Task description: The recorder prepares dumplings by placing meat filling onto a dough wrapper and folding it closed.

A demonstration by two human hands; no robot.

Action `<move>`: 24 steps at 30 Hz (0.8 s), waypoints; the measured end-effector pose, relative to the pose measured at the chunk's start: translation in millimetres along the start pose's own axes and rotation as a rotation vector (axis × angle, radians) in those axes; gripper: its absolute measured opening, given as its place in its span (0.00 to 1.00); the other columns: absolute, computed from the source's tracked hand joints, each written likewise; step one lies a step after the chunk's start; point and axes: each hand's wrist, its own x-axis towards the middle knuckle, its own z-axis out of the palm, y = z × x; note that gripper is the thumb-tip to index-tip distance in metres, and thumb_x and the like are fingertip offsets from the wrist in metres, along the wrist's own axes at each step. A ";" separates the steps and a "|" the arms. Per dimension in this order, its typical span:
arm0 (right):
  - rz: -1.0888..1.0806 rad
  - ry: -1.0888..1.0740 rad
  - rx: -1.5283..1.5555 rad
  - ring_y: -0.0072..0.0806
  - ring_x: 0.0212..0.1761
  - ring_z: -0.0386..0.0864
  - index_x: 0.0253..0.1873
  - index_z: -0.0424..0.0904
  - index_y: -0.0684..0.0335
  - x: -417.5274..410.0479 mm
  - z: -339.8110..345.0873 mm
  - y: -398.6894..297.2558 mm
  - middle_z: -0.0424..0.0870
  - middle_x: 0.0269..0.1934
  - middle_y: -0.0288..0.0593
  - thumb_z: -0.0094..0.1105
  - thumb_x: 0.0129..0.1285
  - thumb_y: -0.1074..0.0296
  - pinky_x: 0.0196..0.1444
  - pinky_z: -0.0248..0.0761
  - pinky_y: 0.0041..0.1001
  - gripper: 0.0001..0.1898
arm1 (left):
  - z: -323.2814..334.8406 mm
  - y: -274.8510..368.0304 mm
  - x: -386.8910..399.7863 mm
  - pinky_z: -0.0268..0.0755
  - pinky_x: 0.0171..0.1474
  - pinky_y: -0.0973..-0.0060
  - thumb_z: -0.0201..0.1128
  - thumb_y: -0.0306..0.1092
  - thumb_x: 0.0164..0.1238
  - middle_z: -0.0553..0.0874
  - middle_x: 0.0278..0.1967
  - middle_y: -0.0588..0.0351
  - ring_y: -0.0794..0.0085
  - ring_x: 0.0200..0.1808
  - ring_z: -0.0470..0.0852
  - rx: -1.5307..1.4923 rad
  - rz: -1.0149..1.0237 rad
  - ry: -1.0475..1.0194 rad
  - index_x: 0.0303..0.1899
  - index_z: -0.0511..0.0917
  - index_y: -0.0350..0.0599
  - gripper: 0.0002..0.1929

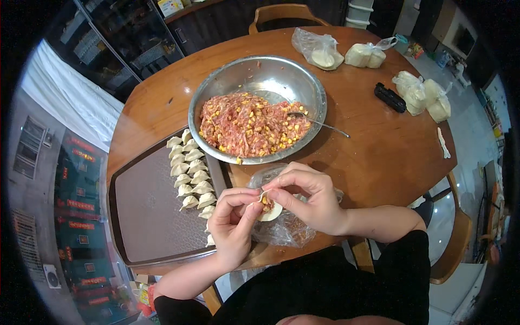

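Note:
Between my two hands is a round dumpling wrapper [271, 214] with meat and corn filling showing inside; its upper edge is pinched together. My left hand [234, 222] grips the wrapper's left side between thumb and fingers. Thumb and forefinger of my right hand [307, 195] pinch its top edge. Under the hands a clear plastic bag [286, 232] lies on the table, partly hidden. To the left, a dark baking tray [156, 215] carries rows of folded dumplings [200, 176] along its right side. Beyond my hands stands a large steel bowl [319, 93] of minced meat with corn [248, 126].
A metal spoon [327, 125] leans over the bowl's right rim. Clear bags of wrappers [325, 59], [367, 56] and more bags [435, 99] sit at the far right of the wooden table [365, 162], beside a black object [390, 97]. Wooden chairs [457, 239] stand around it.

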 end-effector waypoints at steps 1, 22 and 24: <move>-0.020 -0.023 -0.031 0.23 0.40 0.81 0.43 0.85 0.65 -0.4 -1.9 -3.5 0.85 0.38 0.41 0.66 0.64 0.76 0.40 0.74 0.23 0.04 | 0.4 -0.1 -1.0 0.76 0.54 0.78 0.62 0.19 0.69 0.78 0.51 0.50 0.74 0.51 0.80 0.006 0.007 0.000 0.45 0.78 0.34 0.06; -0.152 -0.214 -0.050 0.26 0.41 0.77 0.44 0.87 0.63 -0.9 -8.2 -9.3 0.78 0.40 0.40 0.65 0.60 0.78 0.44 0.71 0.25 0.08 | -3.3 3.7 -5.3 0.82 0.53 0.74 0.71 0.15 0.57 0.72 0.56 0.44 0.68 0.56 0.81 0.178 0.188 -0.019 0.35 0.77 0.36 0.10; -0.189 -0.231 -0.059 0.28 0.42 0.78 0.44 0.87 0.62 -0.2 -8.0 -9.0 0.78 0.40 0.40 0.65 0.59 0.78 0.46 0.71 0.27 0.09 | -3.9 0.1 -4.8 0.81 0.56 0.72 0.70 0.16 0.59 0.72 0.58 0.43 0.64 0.58 0.81 0.099 0.192 -0.015 0.36 0.77 0.35 0.09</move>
